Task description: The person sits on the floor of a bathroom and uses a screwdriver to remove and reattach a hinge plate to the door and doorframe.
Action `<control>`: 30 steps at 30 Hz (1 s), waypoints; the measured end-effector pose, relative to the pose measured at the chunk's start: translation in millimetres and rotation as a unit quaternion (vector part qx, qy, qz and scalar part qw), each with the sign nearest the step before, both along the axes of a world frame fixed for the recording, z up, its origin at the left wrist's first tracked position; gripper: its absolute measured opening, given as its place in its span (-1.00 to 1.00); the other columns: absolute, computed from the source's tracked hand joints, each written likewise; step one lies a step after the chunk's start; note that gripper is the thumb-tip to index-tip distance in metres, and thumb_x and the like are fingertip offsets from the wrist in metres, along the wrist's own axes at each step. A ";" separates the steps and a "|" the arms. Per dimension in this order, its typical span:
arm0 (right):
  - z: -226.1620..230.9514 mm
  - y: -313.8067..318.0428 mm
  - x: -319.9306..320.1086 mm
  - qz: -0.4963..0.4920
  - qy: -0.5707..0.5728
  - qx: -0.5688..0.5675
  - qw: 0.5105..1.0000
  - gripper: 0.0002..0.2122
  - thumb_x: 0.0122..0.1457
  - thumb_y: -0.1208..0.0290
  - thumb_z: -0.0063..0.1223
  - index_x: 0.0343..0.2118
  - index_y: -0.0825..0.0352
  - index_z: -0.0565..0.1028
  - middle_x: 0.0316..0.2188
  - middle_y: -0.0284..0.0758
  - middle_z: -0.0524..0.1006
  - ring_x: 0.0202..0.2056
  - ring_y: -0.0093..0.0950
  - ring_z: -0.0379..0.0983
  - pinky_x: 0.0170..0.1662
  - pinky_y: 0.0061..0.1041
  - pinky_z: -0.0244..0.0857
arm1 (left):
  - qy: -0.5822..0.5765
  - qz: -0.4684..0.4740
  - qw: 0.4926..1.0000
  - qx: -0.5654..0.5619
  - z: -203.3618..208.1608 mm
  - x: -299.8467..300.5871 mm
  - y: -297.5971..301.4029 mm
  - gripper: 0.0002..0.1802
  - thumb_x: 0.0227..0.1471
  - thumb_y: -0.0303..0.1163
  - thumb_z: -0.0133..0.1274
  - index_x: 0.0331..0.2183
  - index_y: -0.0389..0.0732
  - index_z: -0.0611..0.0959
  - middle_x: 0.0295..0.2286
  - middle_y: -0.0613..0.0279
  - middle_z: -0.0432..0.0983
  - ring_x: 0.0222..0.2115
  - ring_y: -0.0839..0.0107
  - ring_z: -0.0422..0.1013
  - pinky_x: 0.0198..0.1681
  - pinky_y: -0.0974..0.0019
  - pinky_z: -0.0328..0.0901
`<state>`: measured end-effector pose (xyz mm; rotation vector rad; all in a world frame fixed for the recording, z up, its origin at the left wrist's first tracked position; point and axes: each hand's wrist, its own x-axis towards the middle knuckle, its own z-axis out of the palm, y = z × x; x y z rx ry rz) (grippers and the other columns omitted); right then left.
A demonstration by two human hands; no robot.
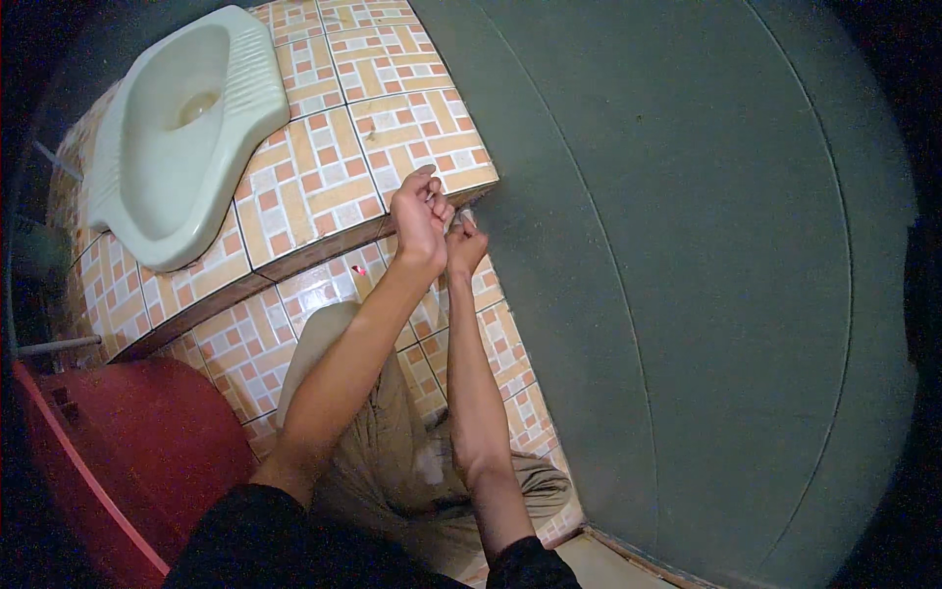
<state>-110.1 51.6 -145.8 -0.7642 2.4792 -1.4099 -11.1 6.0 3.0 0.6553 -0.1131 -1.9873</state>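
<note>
At the right end of a tiled step (314, 177), where it meets the grey wall, my two hands are close together. My left hand (420, 218) is at the step's front edge, its fingers curled in; whatever it may hold is hidden. Just right of it and slightly lower, my right hand (466, 248) has its fingers pinched together. A small whitish piece (467, 215) sticks up from that pinch, too small to name. It is close to the corner of step and wall.
A pale squat toilet (182, 137) is set into the step at the upper left. At the lower left stands a large red tub (147, 422). The grey wall (706, 275) bounds the right side. A small red bit (359, 270) lies on the lower tiles below the step.
</note>
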 end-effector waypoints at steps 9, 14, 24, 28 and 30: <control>2.8 0.2 -8.4 -0.004 -0.099 -0.031 0.995 -0.72 0.23 0.50 0.02 -0.08 0.58 0.54 -0.16 0.07 0.60 -0.12 -0.21 0.58 -0.01 -0.36 0.40 | 0.001 0.003 1.000 0.014 2.5 -1.6 -1.6 -0.68 0.10 -0.31 0.01 -0.15 -0.30 0.46 -0.49 0.33 0.28 -0.60 0.53 0.11 -0.51 0.41 0.06; 9.1 4.9 6.9 0.051 -0.048 0.002 0.998 -0.71 0.21 0.53 -0.02 -0.08 0.59 0.53 -0.15 0.13 0.58 -0.10 -0.15 0.58 -0.02 -0.35 0.40 | -0.006 0.005 1.000 0.013 -2.0 2.0 -1.7 -0.67 0.10 -0.32 -0.03 -0.13 -0.30 0.47 -0.50 0.36 0.29 -0.61 0.57 0.11 -0.51 0.43 0.06; 1.7 2.9 -3.2 0.044 -0.037 -0.002 0.998 -0.71 0.21 0.49 -0.02 -0.10 0.58 0.55 -0.19 0.13 0.58 -0.15 -0.13 0.59 -0.06 -0.30 0.39 | 0.002 0.000 1.000 0.007 -3.6 0.1 -1.1 -0.67 0.08 -0.32 0.00 -0.14 -0.29 0.47 -0.49 0.34 0.30 -0.59 0.54 0.13 -0.51 0.41 0.07; -7.5 3.2 -14.0 0.044 -0.047 -0.025 0.998 -0.72 0.21 0.49 -0.01 -0.11 0.56 0.56 -0.21 0.12 0.59 -0.17 -0.13 0.59 -0.08 -0.31 0.40 | 0.008 -0.007 1.000 0.013 2.2 -3.4 1.4 -0.67 0.08 -0.33 -0.01 -0.13 -0.30 0.47 -0.50 0.34 0.30 -0.59 0.54 0.13 -0.50 0.41 0.06; -0.9 3.5 -16.1 0.032 -0.061 -0.025 0.997 -0.73 0.20 0.50 -0.02 -0.12 0.56 0.56 -0.24 0.12 0.60 -0.19 -0.14 0.59 -0.09 -0.30 0.40 | 0.017 -0.008 1.000 0.023 3.5 -3.3 2.8 -0.68 0.08 -0.32 0.00 -0.14 -0.29 0.47 -0.50 0.35 0.30 -0.59 0.54 0.12 -0.50 0.41 0.06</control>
